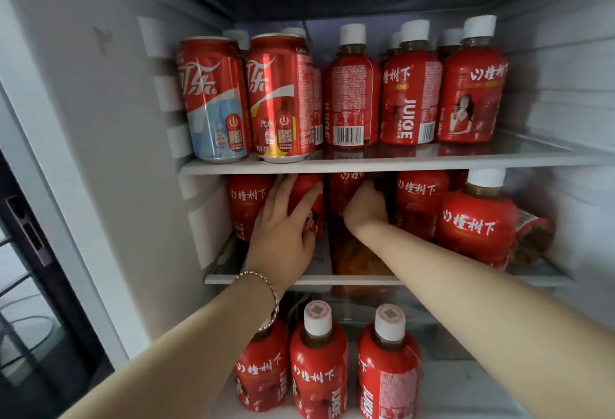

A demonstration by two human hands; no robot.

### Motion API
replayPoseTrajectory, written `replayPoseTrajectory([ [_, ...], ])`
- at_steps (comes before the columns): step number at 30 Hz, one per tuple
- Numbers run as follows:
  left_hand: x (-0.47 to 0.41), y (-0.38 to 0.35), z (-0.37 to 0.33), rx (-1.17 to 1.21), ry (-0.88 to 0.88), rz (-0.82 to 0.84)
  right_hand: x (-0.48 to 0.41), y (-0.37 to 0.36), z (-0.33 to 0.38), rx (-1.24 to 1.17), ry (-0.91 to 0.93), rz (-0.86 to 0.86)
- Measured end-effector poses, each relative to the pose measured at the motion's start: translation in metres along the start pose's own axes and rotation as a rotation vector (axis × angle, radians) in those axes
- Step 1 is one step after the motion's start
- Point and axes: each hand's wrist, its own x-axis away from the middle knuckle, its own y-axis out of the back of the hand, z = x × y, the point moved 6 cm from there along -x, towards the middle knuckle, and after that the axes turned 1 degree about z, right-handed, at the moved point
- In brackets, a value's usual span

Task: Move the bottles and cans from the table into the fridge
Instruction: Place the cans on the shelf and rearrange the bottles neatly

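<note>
I am looking into an open fridge. On the middle shelf (539,274) my left hand (283,232) wraps around a red juice bottle (307,192). My right hand (366,209) reaches further in and grips a second red juice bottle (346,185), whose lower part is hidden behind the hand. More red juice bottles stand on the same shelf, one at the left (244,202) and others at the right (476,222). A bottle (532,235) lies on its side at the far right.
The top shelf (332,164) holds two red cola cans (213,99) (281,96) and several white-capped juice bottles (412,86). Three juice bottles (317,362) stand on the bottom level. The fridge's white left wall (100,152) is close to my left arm.
</note>
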Motion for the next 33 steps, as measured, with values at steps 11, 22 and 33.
replayPoseTrajectory([
  [11,-0.001,0.0,0.001,0.019,0.001,-0.058,-0.039,-0.017,0.009,-0.014,0.032,0.084],
  [22,-0.001,0.0,0.002,-0.016,0.017,-0.041,0.119,0.093,0.022,0.205,0.83,-0.55],
  [33,0.001,0.0,-0.002,-0.055,0.028,-0.011,0.102,0.125,-0.058,-0.323,0.292,-0.68],
])
